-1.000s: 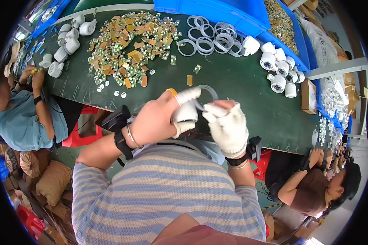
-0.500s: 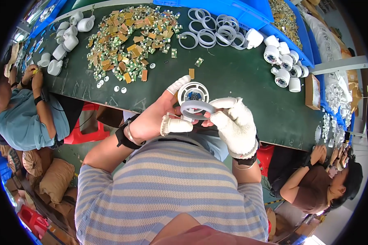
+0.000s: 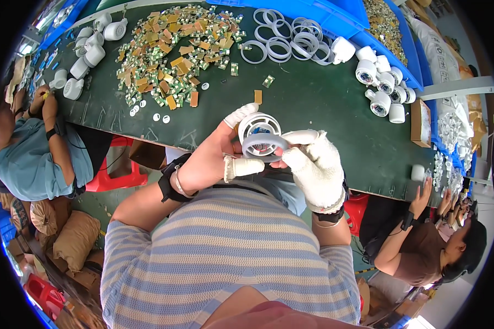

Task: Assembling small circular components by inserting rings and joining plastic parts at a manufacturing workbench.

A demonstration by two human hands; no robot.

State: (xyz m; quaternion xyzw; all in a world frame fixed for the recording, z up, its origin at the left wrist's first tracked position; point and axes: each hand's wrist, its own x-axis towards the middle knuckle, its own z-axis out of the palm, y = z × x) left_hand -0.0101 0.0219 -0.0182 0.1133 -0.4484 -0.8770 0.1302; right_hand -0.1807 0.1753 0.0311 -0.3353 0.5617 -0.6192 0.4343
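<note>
My left hand point(image 3: 209, 156) is closed around a white round housing point(image 3: 243, 129), with finger cots on its thumb and a finger. Inside the open end of the housing a bit of blue circuit board shows. My right hand point(image 3: 318, 170), in a white knitted glove with bare fingertips, pinches a grey translucent ring point(image 3: 258, 157). The ring is tilted and overlaps the near side of the housing's mouth; whether the two touch I cannot tell. A tan rectangular piece point(image 3: 258, 97) lies on the green table point(image 3: 219, 109) just beyond my left fingertips.
A broad heap of small circuit boards point(image 3: 173, 55) covers the far left-middle. Loose grey rings point(image 3: 280, 57) lie beyond my hands. White housings stand at the left point(image 3: 79, 67) and right point(image 3: 380, 103), near blue bins point(image 3: 335, 13) and a small cardboard box point(image 3: 420, 123). Co-workers sit on both sides.
The housing has tipped slightly, and my left thumb has shifted a little to the right. At the right, a co-worker's hands have parted, and a white piece now stands beside them.
</note>
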